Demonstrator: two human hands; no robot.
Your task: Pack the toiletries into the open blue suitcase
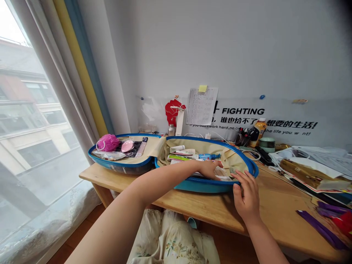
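Observation:
An open blue-rimmed suitcase [214, 188] with a beige lining rests on the wooden desk. My left hand [210, 169] reaches down into its right half, with its fingers around the edge of a pale comb [221, 173]; part of the grip is hidden. At the right end of the case, my right hand [247, 194] lies over the blue rim with fingers apart and thumb outside. Beside my left hand are a blue tube [209, 156], a green box [178, 158] and a white tube [177, 148]. The left half holds a pink bath puff [108, 142] and a pink oval item [127, 146].
Behind the case stand a small bottle [171, 130] and a white box [180, 123] against the wall. To the right are an orange bottle [257, 132], a green-lidded jar [267, 144], papers [324, 159] and purple strips [321, 229]. A curtained window is at left.

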